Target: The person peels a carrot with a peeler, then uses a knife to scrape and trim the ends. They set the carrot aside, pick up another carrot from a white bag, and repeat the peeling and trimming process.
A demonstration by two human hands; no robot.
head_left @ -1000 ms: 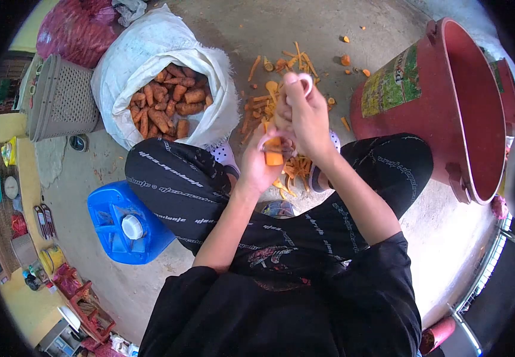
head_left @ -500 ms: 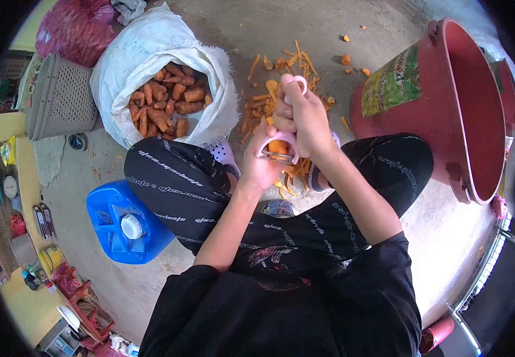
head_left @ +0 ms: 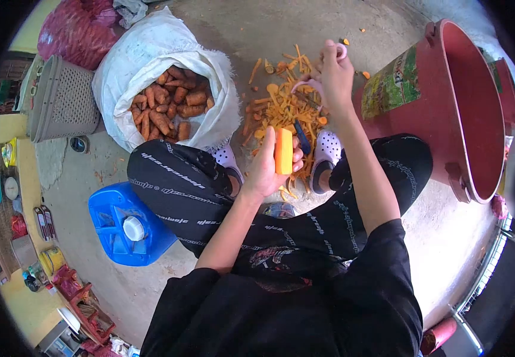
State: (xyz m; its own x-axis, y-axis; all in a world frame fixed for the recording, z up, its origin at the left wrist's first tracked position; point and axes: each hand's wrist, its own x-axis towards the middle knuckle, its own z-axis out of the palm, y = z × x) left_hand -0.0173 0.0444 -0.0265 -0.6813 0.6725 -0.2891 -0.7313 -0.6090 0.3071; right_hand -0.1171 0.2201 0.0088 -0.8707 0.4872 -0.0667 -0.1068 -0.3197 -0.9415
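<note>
My left hand [head_left: 263, 165] is closed around a smooth, bright orange peeled carrot [head_left: 283, 152], held upright above my lap. Farther forward and to the right, my right hand [head_left: 336, 80] grips a pink peeler [head_left: 310, 87] with a ring at its handle end. The peeler is apart from the carrot. Beneath both hands a heap of orange peelings [head_left: 278, 104] covers the floor between my shoes. Among them lies a dark blue object [head_left: 303, 138], partly hidden. Unpeeled brownish carrots [head_left: 161, 119] fill the mouth of a white sack [head_left: 141, 50] to the left.
A large red tub [head_left: 433, 113] lies tilted at my right. To my left are a blue jerrycan [head_left: 129, 223] and a grey perforated basket [head_left: 67, 98]. A red mesh sack [head_left: 76, 35] stands behind the white one. White clogs [head_left: 327, 149] are on my feet.
My right hand has moved forward and away with the peeler, off the carrot. My left hand stays near the same place, and the carrot now shows fully.
</note>
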